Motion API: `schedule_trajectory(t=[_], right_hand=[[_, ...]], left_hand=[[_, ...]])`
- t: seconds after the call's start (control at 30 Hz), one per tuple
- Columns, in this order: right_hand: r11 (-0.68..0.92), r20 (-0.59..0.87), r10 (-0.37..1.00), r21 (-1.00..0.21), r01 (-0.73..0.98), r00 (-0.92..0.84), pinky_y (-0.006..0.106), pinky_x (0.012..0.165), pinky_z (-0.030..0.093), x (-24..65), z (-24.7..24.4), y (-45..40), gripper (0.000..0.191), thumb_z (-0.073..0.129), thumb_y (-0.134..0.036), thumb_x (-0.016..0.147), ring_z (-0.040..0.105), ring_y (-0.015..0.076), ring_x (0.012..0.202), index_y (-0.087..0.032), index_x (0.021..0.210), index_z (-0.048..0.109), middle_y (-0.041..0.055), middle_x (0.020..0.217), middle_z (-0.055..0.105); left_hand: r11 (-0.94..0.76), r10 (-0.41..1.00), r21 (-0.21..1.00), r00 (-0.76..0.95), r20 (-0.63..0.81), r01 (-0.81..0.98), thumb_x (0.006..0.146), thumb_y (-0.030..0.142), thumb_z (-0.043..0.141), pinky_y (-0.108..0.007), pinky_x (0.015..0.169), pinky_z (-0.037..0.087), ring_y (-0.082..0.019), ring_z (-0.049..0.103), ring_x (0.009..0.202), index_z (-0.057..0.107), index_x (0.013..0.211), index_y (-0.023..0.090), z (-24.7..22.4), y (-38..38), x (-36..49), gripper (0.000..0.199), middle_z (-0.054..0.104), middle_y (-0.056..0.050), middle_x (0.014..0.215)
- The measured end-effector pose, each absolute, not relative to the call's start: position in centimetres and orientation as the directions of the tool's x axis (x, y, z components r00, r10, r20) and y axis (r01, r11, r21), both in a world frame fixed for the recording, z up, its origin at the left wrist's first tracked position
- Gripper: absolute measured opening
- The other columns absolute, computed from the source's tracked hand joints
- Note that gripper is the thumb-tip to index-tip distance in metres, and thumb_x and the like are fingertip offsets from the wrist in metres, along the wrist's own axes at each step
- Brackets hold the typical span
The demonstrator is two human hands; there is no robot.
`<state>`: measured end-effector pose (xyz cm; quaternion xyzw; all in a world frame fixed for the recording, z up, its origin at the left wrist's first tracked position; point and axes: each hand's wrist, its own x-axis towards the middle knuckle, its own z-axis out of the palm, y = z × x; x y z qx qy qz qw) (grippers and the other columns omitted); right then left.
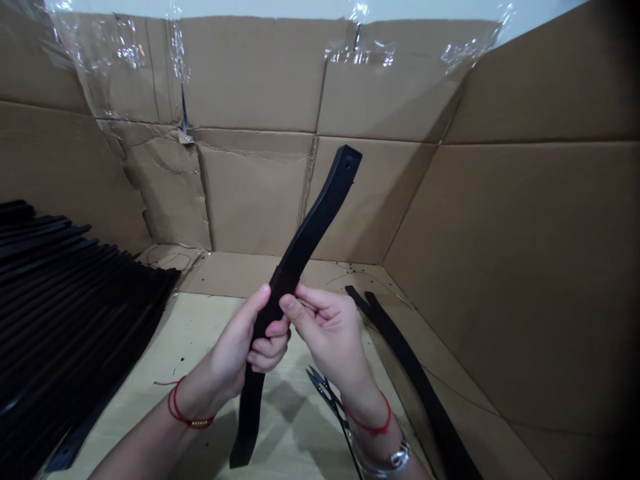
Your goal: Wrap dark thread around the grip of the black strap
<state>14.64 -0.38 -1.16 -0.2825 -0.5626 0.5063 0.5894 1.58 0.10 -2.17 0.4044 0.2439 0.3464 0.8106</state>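
Observation:
A long black curved strip, with a small hole near its upper end, stands tilted in front of me. My left hand wraps around the strip below its middle, with the thumb lying along the left edge. At the right edge, my right hand is closed in a pinch, its thumb and forefinger against the strip. Whether a smaller piece sits between those fingertips is hidden. Dark scissors lie just under my right wrist, their blades slightly apart and their handles partly covered by it.
Many similar black strips are stacked at the left. Two more strips lie to the right on cardboard. Taped cardboard walls enclose the back and sides. Small dark scraps and thin threads are scattered about the pale work surface.

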Motion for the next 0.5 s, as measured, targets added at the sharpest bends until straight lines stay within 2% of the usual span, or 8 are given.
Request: schedule_trajectory(t=[0.13,0.2,0.27,0.33,0.4,0.43,0.5], right_hand=[[0.384,0.424,0.896,-0.889,-0.249,-0.133,0.019,0.039,0.043,14.7,-1.0,-0.8,0.026,0.067,-0.031,0.084,0.054,0.0104,0.043,-0.015,0.063,0.065,0.0002,0.052,0.060],[0.407,0.434,0.898,-0.883,-0.235,-0.076,0.019,0.038,0.041,14.6,-1.0,-1.0,0.026,0.067,-0.030,0.084,0.053,0.0100,0.041,-0.016,0.062,0.063,0.0000,0.050,0.059],[0.434,0.439,0.898,-0.873,-0.222,0.028,0.020,0.038,0.042,14.3,-1.0,-1.1,0.023,0.067,-0.028,0.084,0.052,0.0108,0.042,-0.016,0.065,0.064,0.0002,0.050,0.058],[0.438,0.440,0.897,-0.866,-0.243,0.047,0.021,0.038,0.041,14.3,-1.1,-1.0,0.018,0.067,-0.028,0.084,0.051,0.0110,0.043,-0.016,0.070,0.067,0.0001,0.051,0.057],[0.396,0.430,0.901,-0.866,-0.305,-0.052,0.019,0.035,0.035,14.6,-1.2,-0.6,0.016,0.067,-0.028,0.085,0.042,0.0072,0.039,-0.015,0.075,0.069,-0.0015,0.051,0.054],[0.358,0.420,0.899,-0.868,-0.345,-0.124,0.017,0.034,0.029,14.8,-1.3,-0.4,0.016,0.067,-0.029,0.085,0.035,0.0049,0.037,-0.015,0.078,0.071,-0.0023,0.051,0.052],[0.252,0.387,0.883,-0.869,-0.425,-0.268,0.016,0.034,0.017,15.4,-1.6,0.0,0.019,0.068,-0.033,0.085,0.025,0.0024,0.038,-0.015,0.091,0.073,-0.0034,0.052,0.050]], left_hand=[[0.472,0.713,0.812,0.690,-0.124,-0.342,0.077,0.075,0.043,-0.014,0.033,0.009,-0.001,0.011,0.034,0.036,0.058,0.019,-2.3,0.2,1.3,0.060,0.018,0.012,0.042],[0.474,0.675,0.824,0.729,-0.114,-0.311,0.077,0.079,0.037,-0.015,0.033,0.015,-0.001,0.017,0.033,0.042,0.063,0.018,-2.2,0.2,1.1,0.062,0.025,0.010,0.044],[0.336,0.751,0.900,0.656,-0.077,-0.279,0.079,0.075,0.039,-0.016,0.037,0.028,-0.004,0.032,0.036,0.049,0.072,0.016,-2.0,0.1,1.1,0.060,0.038,0.007,0.047],[0.082,0.887,0.973,0.461,0.027,-0.216,0.085,0.062,0.047,-0.016,0.047,0.039,-0.006,0.047,0.046,0.053,0.078,0.015,-1.8,-0.1,1.3,0.049,0.050,0.003,0.054],[-0.054,0.941,0.982,0.320,0.110,-0.180,0.089,0.051,0.051,-0.014,0.050,0.040,-0.005,0.050,0.048,0.054,0.077,0.014,-1.7,-0.5,1.5,0.039,0.053,0.002,0.054],[-0.034,0.945,0.978,0.313,0.099,-0.207,0.090,0.050,0.049,-0.014,0.046,0.038,-0.005,0.048,0.045,0.054,0.075,0.014,-1.7,-0.7,1.6,0.039,0.051,0.003,0.051],[0.125,0.916,0.940,0.400,0.014,-0.319,0.090,0.053,0.043,-0.014,0.036,0.031,-0.004,0.039,0.034,0.054,0.072,0.014,-1.7,-0.9,1.6,0.044,0.044,0.005,0.044]])
